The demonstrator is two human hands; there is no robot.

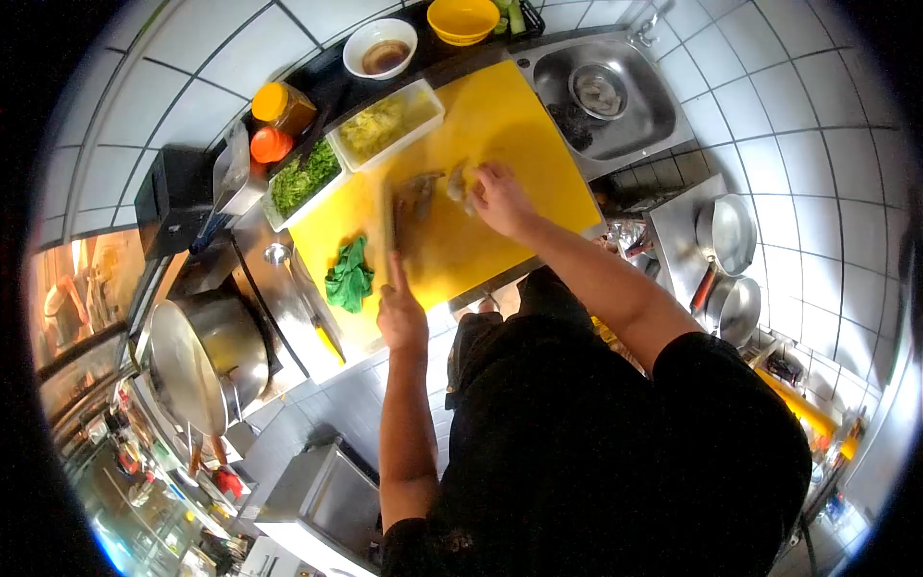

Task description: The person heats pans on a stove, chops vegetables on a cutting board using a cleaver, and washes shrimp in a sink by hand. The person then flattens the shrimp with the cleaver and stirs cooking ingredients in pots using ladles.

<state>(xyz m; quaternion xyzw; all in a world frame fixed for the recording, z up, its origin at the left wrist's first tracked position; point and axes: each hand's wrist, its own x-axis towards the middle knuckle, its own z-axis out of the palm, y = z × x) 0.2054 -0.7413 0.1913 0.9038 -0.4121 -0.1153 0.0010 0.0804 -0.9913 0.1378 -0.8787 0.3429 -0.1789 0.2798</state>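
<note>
My left hand (402,315) is wrapped round the handle of a knife, its index finger stretched along the top. The knife's blade (388,219) points away from me over the yellow cutting board (519,115) and is blurred. Beside the blade lie small greyish pieces (419,189) that look like raw shrimp. My right hand (500,200) is over the board with its fingertips pinched at similar grey pieces (458,183); whether one is between the fingers is hidden. A crumpled green cloth (350,275) lies on the board, left of the knife hand.
Chopped greens (306,179) and a yellowish shredded vegetable (371,131) fill containers along the board's far left edge. Behind are a white bowl (380,48) and jars. A sink (663,106) holding a metal bowl (597,91) is at right. A large pot (226,346) stands left.
</note>
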